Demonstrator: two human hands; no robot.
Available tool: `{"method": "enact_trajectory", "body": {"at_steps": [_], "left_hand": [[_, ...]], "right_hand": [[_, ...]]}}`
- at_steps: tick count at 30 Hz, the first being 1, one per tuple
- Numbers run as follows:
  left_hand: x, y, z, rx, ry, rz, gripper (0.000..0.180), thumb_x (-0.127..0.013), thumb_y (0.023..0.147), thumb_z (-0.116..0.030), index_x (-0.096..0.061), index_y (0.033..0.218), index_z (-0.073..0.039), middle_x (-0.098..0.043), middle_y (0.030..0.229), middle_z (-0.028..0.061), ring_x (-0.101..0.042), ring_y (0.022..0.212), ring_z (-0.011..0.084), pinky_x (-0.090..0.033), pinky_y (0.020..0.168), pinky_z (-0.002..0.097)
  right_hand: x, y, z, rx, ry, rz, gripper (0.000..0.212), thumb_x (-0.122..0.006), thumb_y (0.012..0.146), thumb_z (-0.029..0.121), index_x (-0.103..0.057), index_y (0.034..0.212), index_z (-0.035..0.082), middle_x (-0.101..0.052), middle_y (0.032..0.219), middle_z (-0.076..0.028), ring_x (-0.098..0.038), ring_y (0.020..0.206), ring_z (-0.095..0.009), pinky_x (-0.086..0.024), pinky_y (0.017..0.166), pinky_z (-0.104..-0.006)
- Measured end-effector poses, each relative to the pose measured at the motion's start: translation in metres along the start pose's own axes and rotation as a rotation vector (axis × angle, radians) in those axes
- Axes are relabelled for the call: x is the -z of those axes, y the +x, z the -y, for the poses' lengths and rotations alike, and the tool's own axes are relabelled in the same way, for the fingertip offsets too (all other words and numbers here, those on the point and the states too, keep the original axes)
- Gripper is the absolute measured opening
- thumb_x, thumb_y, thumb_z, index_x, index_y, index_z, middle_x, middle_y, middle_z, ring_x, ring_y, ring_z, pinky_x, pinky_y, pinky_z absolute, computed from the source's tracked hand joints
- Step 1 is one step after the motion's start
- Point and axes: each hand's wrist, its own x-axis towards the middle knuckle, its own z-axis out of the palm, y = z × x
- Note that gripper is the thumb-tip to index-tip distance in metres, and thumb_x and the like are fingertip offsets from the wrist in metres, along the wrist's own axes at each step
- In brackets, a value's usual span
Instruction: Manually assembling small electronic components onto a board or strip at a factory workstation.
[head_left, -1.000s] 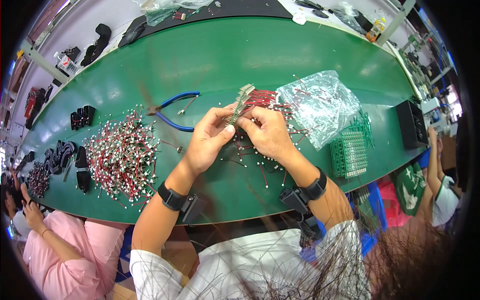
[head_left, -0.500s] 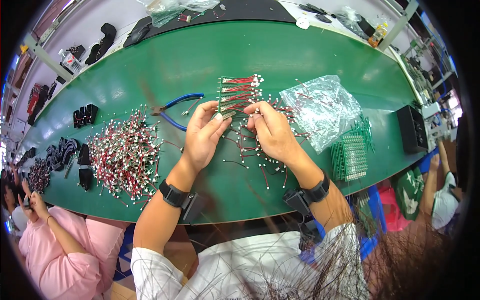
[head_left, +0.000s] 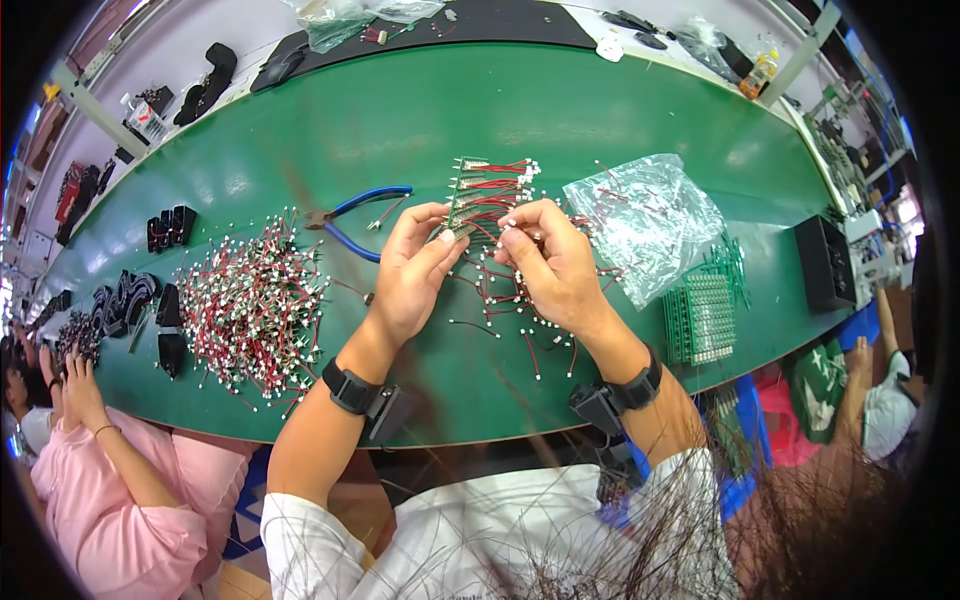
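My left hand pinches the near end of a narrow green circuit board strip between thumb and fingers. Along its right side, several red-and-black cables with white plugs stick out. Just right of the strip, my right hand has thumb and forefinger closed on a cable with a small white plug; the fingers partly hide it. Loose cables lie on the table under and around my right hand.
Blue-handled pliers and a large heap of cables lie to the left. On the right are a clear plastic bag, stacked green boards and a black box. A person in pink sits at far left.
The board strip has shifted slightly right and tilted, with my left hand following. My right thumb and fingertips have moved a little, and the white plug now shows between them.
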Motion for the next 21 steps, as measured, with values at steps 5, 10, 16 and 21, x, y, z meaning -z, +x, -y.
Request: {"method": "enact_trajectory", "body": {"at_steps": [5,10,16,21], "left_hand": [[0.0,0.001,0.001,-0.013,-0.004,-0.028,0.03,-0.054,0.095,-0.005,-0.048,0.124,-0.005,-0.051,0.123,0.0088,-0.053,0.117,0.0197,-0.044,0.104,0.0369],[-0.003,-0.002,0.006,-0.068,0.082,0.017,0.031,-0.054,0.093,-0.003,-0.048,0.124,-0.006,-0.05,0.124,0.0083,-0.052,0.118,0.02,-0.044,0.104,0.0376],[-0.005,-0.003,0.007,-0.077,0.131,0.054,0.032,-0.055,0.092,-0.002,-0.049,0.123,-0.005,-0.047,0.131,0.0081,-0.051,0.12,0.0184,-0.043,0.102,0.0347],[-0.003,-0.002,0.012,-0.113,0.176,0.114,0.032,-0.056,0.092,0.0,-0.049,0.123,-0.004,-0.046,0.137,0.0103,-0.05,0.122,0.0195,-0.043,0.102,0.0338]], "right_hand": [[0.0,-0.008,0.004,0.223,-0.092,-0.083,0.01,-0.057,0.094,0.0,-0.057,0.105,-0.001,-0.063,0.083,-0.005,-0.061,0.075,-0.008,-0.049,0.065,-0.0218],[-0.013,-0.01,0.007,0.245,-0.212,-0.032,0.005,-0.06,0.092,0.002,-0.062,0.096,-0.001,-0.067,0.076,-0.007,-0.065,0.07,-0.01,-0.052,0.063,-0.024],[-0.017,-0.004,-0.006,0.095,-0.277,-0.019,0.012,-0.058,0.095,0.01,-0.061,0.094,-0.001,-0.063,0.065,-0.006,-0.062,0.058,-0.012,-0.048,0.055,-0.0262],[-0.015,-0.001,-0.008,0.008,-0.228,-0.016,0.013,-0.057,0.095,0.011,-0.06,0.092,-0.001,-0.062,0.065,-0.006,-0.058,0.057,-0.01,-0.046,0.054,-0.0269]]}}
